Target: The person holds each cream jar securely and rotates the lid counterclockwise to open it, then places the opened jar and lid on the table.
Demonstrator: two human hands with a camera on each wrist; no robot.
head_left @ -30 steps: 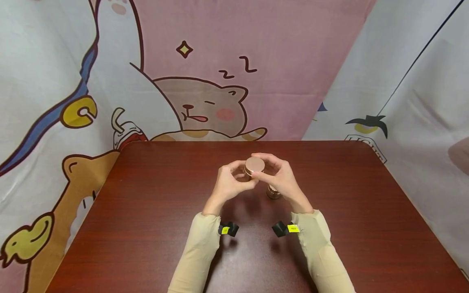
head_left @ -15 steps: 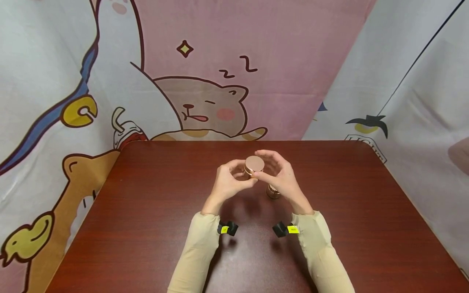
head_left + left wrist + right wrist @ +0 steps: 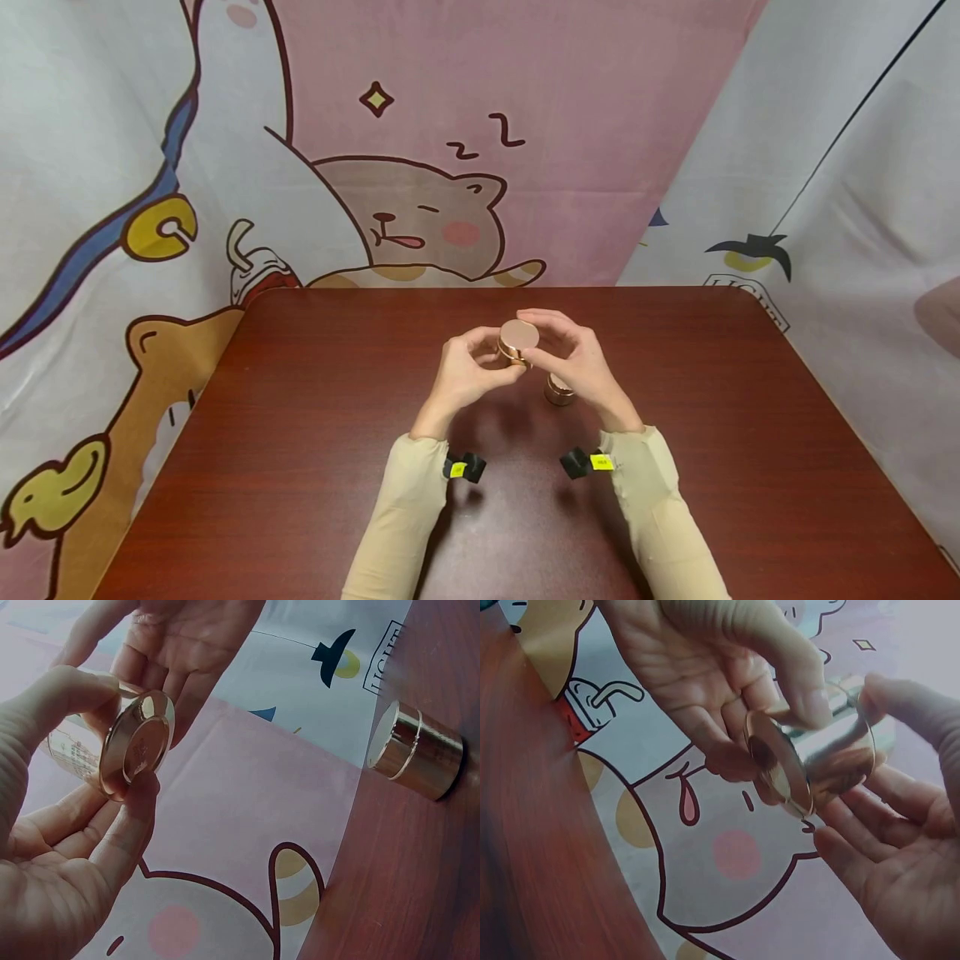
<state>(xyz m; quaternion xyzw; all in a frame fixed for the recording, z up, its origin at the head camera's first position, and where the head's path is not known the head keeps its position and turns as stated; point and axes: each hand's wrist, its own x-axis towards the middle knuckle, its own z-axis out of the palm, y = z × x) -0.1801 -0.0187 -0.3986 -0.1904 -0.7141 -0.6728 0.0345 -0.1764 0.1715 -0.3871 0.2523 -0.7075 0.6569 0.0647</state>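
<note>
A shiny gold jar (image 3: 519, 336) with a flat pinkish top is held above the table between both hands. My left hand (image 3: 462, 375) pinches it low down, thumb and fingers near its base; the left wrist view shows the round underside of the gold jar (image 3: 145, 744). My right hand (image 3: 573, 360) is around the upper part, its thumb touching the side and its fingers curved behind. How firmly those far fingers press cannot be told. A second gold jar (image 3: 558, 390) stands upright on the table, partly hidden by the right hand; the left wrist view shows this second jar (image 3: 417, 751) fully.
The dark red-brown table (image 3: 300, 450) spreads around both arms. A cartoon-printed cloth (image 3: 600, 100) hangs behind its far edge and along the sides. Black wrist cameras with yellow labels sit at the left cuff (image 3: 465, 468) and right cuff (image 3: 585, 462).
The right fingers loosen slightly from the jar's top half a second ago and now lie closer again, with the thumb a little farther right. The left hand stays almost still.
</note>
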